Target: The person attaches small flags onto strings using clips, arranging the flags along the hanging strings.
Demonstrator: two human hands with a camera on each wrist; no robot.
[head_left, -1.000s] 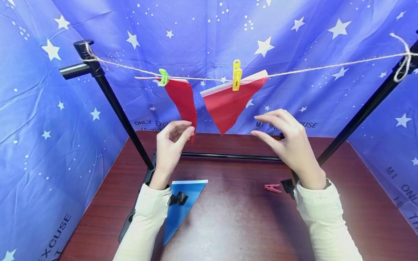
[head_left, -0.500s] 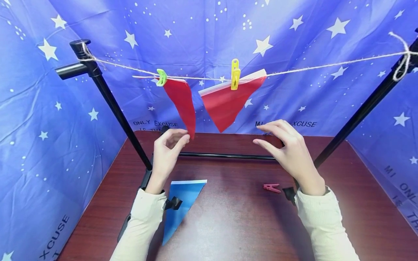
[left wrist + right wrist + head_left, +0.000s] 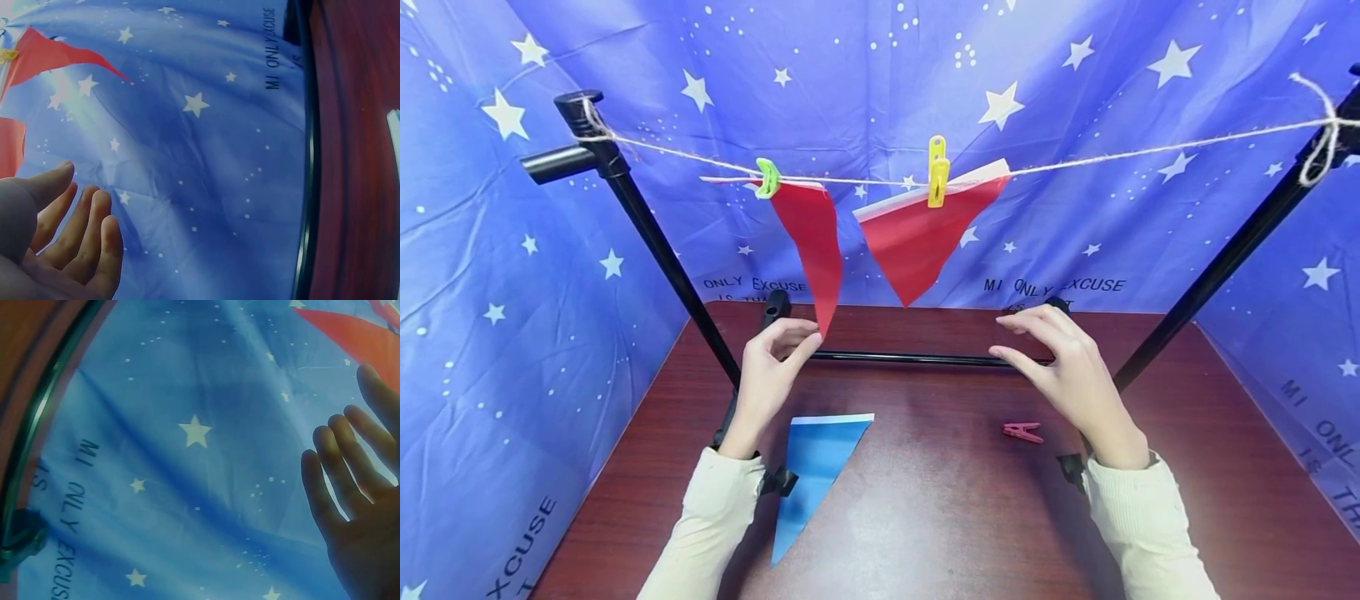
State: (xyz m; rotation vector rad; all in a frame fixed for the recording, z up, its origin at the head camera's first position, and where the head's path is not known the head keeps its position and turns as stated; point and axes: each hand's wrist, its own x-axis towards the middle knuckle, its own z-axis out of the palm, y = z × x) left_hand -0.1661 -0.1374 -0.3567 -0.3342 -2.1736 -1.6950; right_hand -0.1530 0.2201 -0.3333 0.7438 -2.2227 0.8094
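Two red paper pennants hang from a white string [image 3: 1150, 152]. A green clip [image 3: 767, 179] pins the left pennant [image 3: 820, 242], seen nearly edge-on, and a yellow clip [image 3: 937, 177] pins the right pennant [image 3: 904, 246], which tilts. My left hand [image 3: 769, 371] is beside the lower tip of the left pennant, fingertips overlapping it in the head view. In the left wrist view that hand [image 3: 72, 244] shows loosely curved fingers with nothing between them. To the right, my right hand [image 3: 1071, 362] hovers over the table with thumb and fingers apart; the right wrist view shows its fingers [image 3: 337, 469] relaxed.
On the dark red table [image 3: 925, 517] lie a blue pennant [image 3: 816, 467] with a white top edge, at left, and a pink clothespin [image 3: 1022, 432] near my right wrist. Black poles [image 3: 658, 242] hold up the string, joined by a low crossbar [image 3: 917, 359]. Starry blue cloth surrounds everything.
Both hands have come down, the left one also drifting left toward the tip of the left pennant. That pennant has swung slightly; the clips keep their places on the string.
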